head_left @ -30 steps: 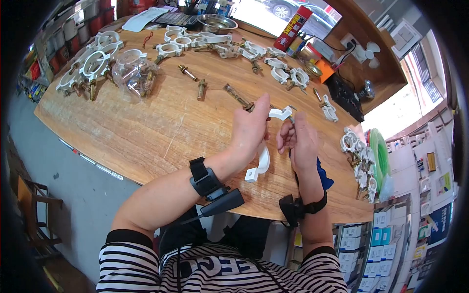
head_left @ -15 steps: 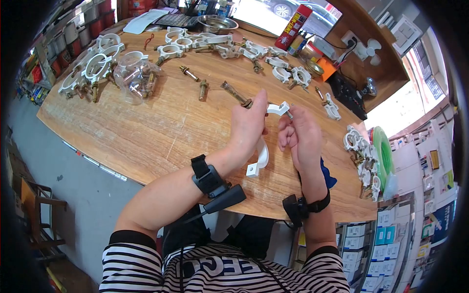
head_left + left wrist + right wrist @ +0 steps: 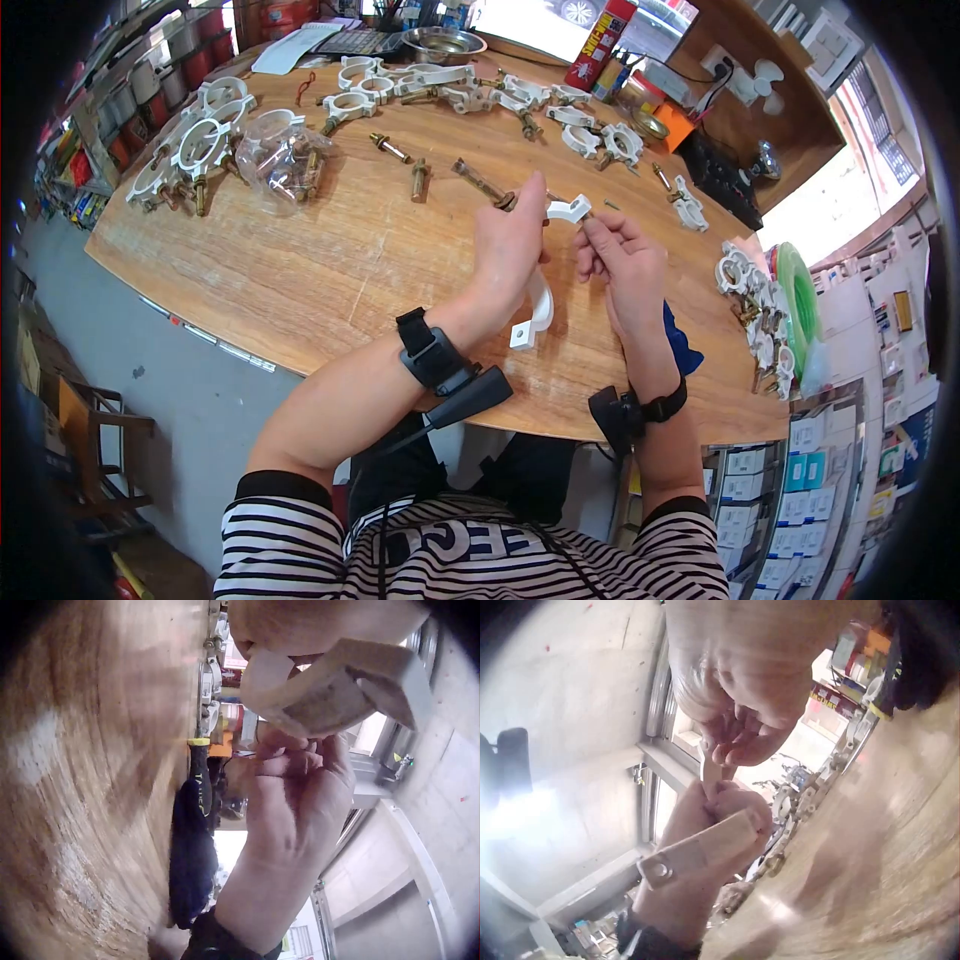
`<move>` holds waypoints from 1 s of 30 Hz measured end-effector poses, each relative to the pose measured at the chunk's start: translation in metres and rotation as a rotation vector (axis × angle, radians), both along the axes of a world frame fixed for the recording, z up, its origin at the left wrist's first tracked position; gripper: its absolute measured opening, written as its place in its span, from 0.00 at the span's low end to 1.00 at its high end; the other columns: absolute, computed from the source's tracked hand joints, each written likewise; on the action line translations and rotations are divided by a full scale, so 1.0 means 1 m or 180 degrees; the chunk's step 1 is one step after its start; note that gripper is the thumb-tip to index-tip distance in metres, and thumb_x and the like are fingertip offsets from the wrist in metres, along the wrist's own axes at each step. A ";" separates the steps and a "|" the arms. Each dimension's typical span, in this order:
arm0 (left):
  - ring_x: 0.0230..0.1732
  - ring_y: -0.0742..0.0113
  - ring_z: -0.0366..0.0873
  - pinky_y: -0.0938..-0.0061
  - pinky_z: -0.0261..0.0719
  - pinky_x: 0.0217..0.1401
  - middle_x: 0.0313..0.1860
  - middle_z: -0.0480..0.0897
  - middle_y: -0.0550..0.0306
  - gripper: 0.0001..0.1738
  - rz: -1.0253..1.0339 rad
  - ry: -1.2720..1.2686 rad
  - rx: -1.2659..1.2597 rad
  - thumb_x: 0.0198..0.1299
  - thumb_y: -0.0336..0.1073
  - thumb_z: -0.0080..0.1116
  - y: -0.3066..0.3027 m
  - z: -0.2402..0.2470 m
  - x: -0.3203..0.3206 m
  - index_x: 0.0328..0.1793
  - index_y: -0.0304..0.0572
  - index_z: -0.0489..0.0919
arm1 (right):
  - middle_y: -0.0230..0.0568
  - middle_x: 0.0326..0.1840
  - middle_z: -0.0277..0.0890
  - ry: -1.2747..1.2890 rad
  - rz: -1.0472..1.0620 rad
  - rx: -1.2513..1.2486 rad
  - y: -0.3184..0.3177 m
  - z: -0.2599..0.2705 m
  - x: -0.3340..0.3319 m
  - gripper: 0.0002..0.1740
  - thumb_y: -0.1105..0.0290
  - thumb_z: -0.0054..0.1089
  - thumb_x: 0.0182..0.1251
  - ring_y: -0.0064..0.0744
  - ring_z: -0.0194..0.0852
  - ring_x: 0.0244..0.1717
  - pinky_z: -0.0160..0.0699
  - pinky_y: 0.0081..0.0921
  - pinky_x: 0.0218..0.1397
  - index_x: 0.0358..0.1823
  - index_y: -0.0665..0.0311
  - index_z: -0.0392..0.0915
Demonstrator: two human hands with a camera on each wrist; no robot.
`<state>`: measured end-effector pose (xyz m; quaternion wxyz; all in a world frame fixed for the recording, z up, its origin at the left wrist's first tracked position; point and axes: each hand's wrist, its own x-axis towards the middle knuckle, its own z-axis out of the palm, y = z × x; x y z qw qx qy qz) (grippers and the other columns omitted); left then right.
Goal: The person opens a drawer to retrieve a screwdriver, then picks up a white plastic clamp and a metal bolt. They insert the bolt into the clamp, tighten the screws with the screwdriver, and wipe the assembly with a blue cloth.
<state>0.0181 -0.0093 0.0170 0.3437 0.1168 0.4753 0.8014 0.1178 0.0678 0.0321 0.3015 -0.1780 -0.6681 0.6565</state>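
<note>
My left hand (image 3: 510, 245) grips a white curved pipe clamp half (image 3: 540, 305) above the wooden table (image 3: 330, 260); its upper lug (image 3: 568, 210) sticks out by my fingertips and its lower lug (image 3: 522, 335) hangs toward my wrist. The same clamp half (image 3: 337, 682) fills the top of the left wrist view. My right hand (image 3: 615, 250) pinches something small at that upper lug; the item itself is too hidden to name. In the right wrist view the clamp half (image 3: 705, 855) lies across my left hand, with my right hand's fingers (image 3: 727, 742) meeting above it.
Assembled white clamps (image 3: 195, 140) lie at the far left, more clamps (image 3: 440, 85) along the back and a pile (image 3: 755, 310) at the right. A clear bag of bolts (image 3: 285, 155), loose anchor bolts (image 3: 420, 180), a blue-handled tool (image 3: 680, 345) and a metal bowl (image 3: 445, 42) also sit on the table.
Both hands with the clamp half have shifted slightly away from me over the table. My right hand's fingers have moved up to the clamp's upper lug.
</note>
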 end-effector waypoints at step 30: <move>0.11 0.77 0.53 0.78 0.57 0.17 0.09 0.57 0.67 0.20 -0.0220 0.0028 0.0075 0.55 0.51 0.47 0.002 -0.001 0.004 0.22 0.42 0.67 | 0.40 0.21 0.72 -0.0271 0.0130 0.0519 -0.001 0.012 0.008 0.14 0.63 0.44 0.64 0.22 0.70 0.17 0.68 0.15 0.20 0.35 0.70 0.71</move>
